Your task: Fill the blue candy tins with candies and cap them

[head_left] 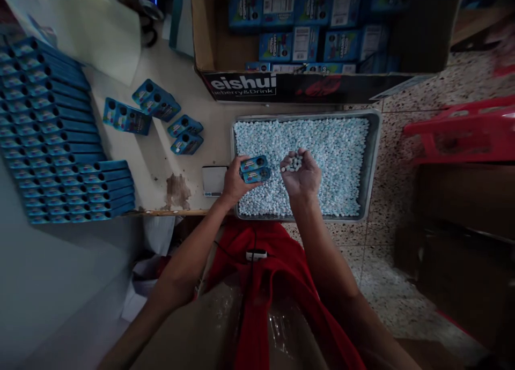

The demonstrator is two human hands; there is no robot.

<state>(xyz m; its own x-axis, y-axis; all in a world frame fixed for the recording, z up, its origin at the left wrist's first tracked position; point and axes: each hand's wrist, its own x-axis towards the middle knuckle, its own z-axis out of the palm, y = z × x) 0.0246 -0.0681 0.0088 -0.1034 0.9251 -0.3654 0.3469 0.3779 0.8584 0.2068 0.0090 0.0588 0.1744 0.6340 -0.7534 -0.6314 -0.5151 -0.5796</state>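
We hold two blue cases (254, 169) in the left hand (235, 181); the cupped right hand (300, 174) carries pellets (293, 163), which we tip in low over the tray (374, 161).

1 head-worn view looks steeply down from above the person's arms — close over the metal tray (374, 145) at frame centre, cardboard box (201, 32) along the top.

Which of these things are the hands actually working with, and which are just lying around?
In use:
- left hand holding two small blue boxes
- right hand cupping white pellets
- grey tray full of pellets

Lying about:
- rows of blue boxes stacked on the left
- loose blue boxes on the table
- cardboard carton of packs
- red stool
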